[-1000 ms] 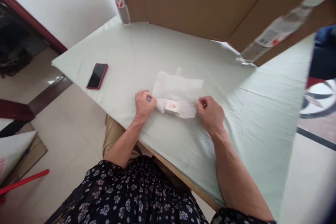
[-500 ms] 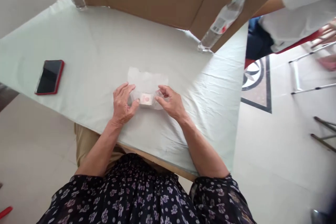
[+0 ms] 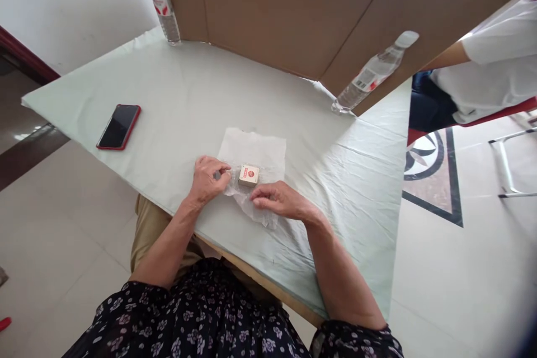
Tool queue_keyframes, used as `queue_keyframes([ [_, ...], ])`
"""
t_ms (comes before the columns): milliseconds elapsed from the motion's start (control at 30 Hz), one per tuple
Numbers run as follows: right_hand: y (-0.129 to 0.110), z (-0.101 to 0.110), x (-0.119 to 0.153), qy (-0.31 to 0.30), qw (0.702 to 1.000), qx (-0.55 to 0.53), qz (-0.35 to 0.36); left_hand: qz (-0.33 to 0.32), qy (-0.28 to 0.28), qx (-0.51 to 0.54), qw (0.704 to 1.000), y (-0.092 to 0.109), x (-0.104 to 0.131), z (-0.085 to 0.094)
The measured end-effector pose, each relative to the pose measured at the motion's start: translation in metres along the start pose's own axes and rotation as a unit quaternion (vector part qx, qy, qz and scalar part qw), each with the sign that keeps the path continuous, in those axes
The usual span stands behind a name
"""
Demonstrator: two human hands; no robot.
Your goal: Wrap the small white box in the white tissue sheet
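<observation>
A small cream box [image 3: 249,175] with red print sits on a spread sheet of thin white wrapping [image 3: 255,148] on the table. Just left of the box, my left hand [image 3: 208,180] pinches the wrapping's left edge between thumb and forefinger. My right hand [image 3: 279,199] is at the lower right of the box, over the near part of the wrapping, with its fingers curled together; whether they grip the sheet is hidden. The near edge of the wrapping is crumpled and hangs toward me.
A phone [image 3: 119,127] with a red case lies at the left of the pale green tablecloth [image 3: 184,100]. Two water bottles [image 3: 164,8] [image 3: 373,75] stand against a brown cardboard panel [image 3: 285,5]. A person in a white top [image 3: 503,61] sits beyond it at the right.
The wrapping that covered the box has come open, and the box's top now shows bare. My right hand has moved nearer to me. The whole view has shifted.
</observation>
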State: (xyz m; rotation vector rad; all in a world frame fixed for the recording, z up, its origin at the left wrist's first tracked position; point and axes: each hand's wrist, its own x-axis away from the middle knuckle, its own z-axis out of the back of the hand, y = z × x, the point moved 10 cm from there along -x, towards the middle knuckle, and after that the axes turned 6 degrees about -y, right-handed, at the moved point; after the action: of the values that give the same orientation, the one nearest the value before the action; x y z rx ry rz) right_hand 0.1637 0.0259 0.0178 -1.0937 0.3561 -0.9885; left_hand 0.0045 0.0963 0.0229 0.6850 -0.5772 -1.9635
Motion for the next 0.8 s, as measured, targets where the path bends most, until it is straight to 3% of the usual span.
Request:
queue_keyframes([
  [133,-0.002,0.038,0.007,0.229,0.968,0.1,-0.005,-0.052,-0.072,-0.053,0.995,0.009,0.007,-0.013],
  [200,-0.002,0.035,0.001,0.242,0.957,0.159,0.001,-0.073,-0.108,-0.069,0.989,0.013,0.013,-0.019],
  [300,0.005,0.022,-0.011,0.206,0.957,0.205,-0.019,-0.082,-0.167,-0.087,0.979,0.012,0.02,-0.026],
  [367,0.007,0.027,-0.006,0.224,0.951,0.213,-0.028,-0.083,-0.204,-0.097,0.971,0.009,0.024,-0.03],
  [500,0.018,0.07,0.041,0.336,0.924,0.176,-0.035,-0.082,-0.237,-0.108,0.962,0.005,0.028,-0.031],
  [600,0.055,0.101,0.087,0.402,0.9,0.141,-0.092,-0.08,-0.241,-0.107,0.961,0.004,0.028,-0.031],
  [700,0.084,0.111,0.117,0.415,0.878,0.171,-0.167,-0.077,-0.244,-0.103,0.961,0.004,0.027,-0.031],
  [800,0.06,0.106,0.132,0.481,0.827,0.252,-0.147,-0.073,-0.244,-0.105,0.961,0.005,0.026,-0.032],
])
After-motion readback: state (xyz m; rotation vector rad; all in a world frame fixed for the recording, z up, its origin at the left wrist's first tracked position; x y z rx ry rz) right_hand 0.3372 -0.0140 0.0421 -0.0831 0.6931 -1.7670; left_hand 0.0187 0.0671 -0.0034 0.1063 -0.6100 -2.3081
